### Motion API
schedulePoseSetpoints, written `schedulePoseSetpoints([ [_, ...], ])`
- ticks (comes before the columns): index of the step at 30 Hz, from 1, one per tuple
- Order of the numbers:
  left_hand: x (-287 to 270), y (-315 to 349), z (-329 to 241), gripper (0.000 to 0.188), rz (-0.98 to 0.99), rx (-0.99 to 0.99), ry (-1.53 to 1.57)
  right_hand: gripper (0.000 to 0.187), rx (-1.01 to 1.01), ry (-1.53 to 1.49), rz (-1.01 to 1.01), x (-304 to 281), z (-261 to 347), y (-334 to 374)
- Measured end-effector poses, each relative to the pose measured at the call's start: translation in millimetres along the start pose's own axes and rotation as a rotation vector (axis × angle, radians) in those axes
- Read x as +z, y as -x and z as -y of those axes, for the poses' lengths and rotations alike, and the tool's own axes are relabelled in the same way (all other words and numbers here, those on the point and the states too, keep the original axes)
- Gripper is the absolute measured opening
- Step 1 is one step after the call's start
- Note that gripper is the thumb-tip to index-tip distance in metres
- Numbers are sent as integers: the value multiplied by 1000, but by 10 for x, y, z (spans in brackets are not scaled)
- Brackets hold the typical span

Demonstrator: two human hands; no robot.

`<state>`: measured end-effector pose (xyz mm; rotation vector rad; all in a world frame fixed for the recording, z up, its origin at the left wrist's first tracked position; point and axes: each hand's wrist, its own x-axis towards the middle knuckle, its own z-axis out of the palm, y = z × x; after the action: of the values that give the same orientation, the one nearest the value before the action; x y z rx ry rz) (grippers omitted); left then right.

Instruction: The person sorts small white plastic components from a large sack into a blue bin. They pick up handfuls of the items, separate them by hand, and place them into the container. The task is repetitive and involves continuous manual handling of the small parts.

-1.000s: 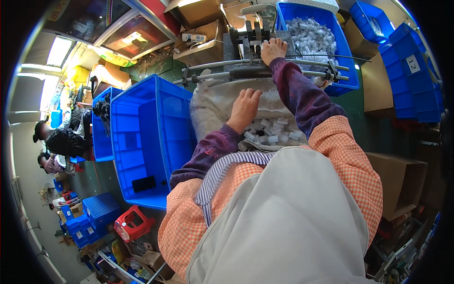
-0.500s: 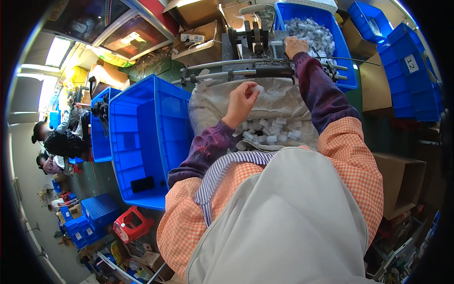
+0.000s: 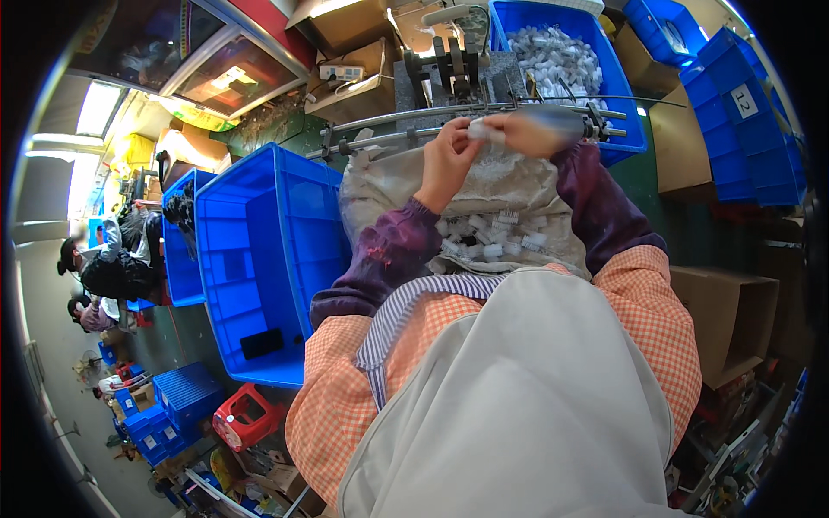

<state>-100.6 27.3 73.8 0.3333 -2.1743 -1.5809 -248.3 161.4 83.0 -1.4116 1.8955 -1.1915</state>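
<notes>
Between my hands, above the near side of the cloth, is a small white plastic piece [image 3: 485, 131]. My left hand [image 3: 448, 163] pinches it between thumb and fingertips. From the right, my right hand [image 3: 528, 135] meets the same piece with its fingertips drawn together; the back of this hand is blurred. Just beyond my hands stands a dark metal fixture [image 3: 451, 67] on a grey block, with metal rods [image 3: 380, 122] crossing in front. Several ridged, whitish plastic pieces [image 3: 492, 237] lie in a heap on the grey-beige cloth [image 3: 380, 194] near my lap.
A deep blue crate [image 3: 250, 216] stands at my left with a dark flat object inside. Beyond the fixture, a blue bin [image 3: 617, 95] holds many clear plastic pieces. Cardboard boxes [image 3: 725, 319] and stacked blue crates [image 3: 743, 112] are on the right. A red stool [image 3: 246, 417] stands at lower left.
My right hand has come back from beside the fixture to meet my left. The left hand has shifted slightly up and right with its plastic piece. The view has tilted a little.
</notes>
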Motion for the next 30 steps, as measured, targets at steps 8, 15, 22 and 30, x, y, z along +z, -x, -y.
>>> schedulePoseSetpoints([
  [8,-265,982,647,47,569,-54,-1055,16,241,907,-609,-133,-914,-667],
  [15,-375,1219,851,50,746,104,-1018,16,318,1046,-542,-73,-1010,-825],
  [22,-363,1147,903,52,893,132,-1032,18,339,957,-509,-107,-1000,-844],
  [30,-229,1125,1070,39,973,65,-1038,28,609,1041,-511,-150,-811,-714],
])
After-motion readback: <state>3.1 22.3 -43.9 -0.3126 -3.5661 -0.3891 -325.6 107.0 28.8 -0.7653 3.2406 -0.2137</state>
